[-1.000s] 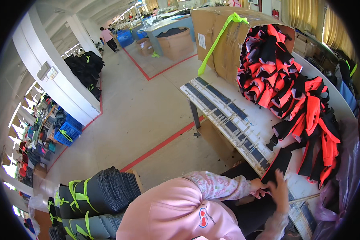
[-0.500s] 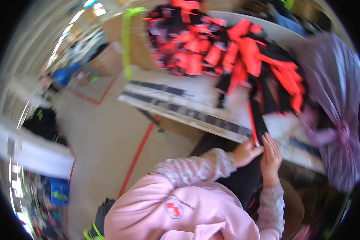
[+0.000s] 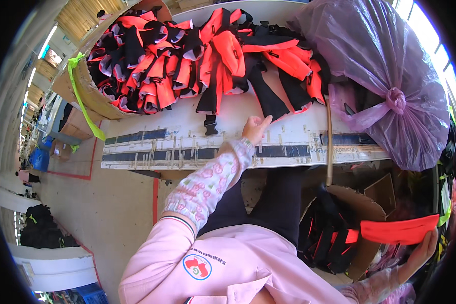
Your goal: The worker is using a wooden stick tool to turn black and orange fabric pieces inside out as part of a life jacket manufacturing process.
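Note:
My left hand is at the front of the table, its thumb and fingertips pinching the lower end of a black fabric strip with orange edging. That strip lies among a heap of orange-and-black fabric pieces, some with black buckles. Far to the right, my right hand grips one end of a bright orange fabric piece, held out flat beside an open cardboard box. More black-and-orange pieces hang at that box.
The white table has worn dark tape along its front edge. A knotted purple plastic bag covers its right end. A cardboard carton with a neon yellow strip stands at left. Red lines mark the floor.
My hands were together at a black-and-orange strip by the table edge. Now they are apart: the right has swung out right with an orange piece, the left has reached to another strip.

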`<state>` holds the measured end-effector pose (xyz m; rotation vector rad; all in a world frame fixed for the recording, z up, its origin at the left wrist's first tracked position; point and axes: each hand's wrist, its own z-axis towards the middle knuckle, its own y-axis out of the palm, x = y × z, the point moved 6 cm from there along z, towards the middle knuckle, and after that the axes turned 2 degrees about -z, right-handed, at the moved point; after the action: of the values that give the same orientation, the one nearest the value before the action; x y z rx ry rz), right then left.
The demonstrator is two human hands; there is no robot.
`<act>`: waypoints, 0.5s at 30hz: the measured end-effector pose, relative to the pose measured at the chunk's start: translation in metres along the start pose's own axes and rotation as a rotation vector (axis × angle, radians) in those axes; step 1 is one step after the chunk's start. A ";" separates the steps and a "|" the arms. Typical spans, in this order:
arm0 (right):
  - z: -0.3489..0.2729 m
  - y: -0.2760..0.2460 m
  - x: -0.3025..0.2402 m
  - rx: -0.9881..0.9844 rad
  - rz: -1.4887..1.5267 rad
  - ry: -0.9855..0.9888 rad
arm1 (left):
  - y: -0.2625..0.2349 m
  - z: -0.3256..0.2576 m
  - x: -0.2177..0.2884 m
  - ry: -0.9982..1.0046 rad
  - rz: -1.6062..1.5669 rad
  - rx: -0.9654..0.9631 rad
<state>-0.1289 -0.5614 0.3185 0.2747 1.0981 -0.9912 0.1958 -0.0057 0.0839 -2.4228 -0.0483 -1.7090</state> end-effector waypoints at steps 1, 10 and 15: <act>-0.001 -0.005 0.002 0.007 -0.005 0.002 | 0.001 0.005 0.008 -0.026 0.155 0.079; -0.076 0.196 0.058 -0.654 -0.550 -0.048 | -0.009 0.047 -0.028 0.103 0.018 -0.058; -0.110 0.331 0.102 -0.756 -0.589 -0.120 | -0.041 -0.018 -0.032 0.067 -0.050 -0.146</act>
<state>0.0727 -0.3601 0.0922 -0.7485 1.3917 -1.0031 0.1628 0.0336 0.0649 -2.4826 0.0262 -1.8760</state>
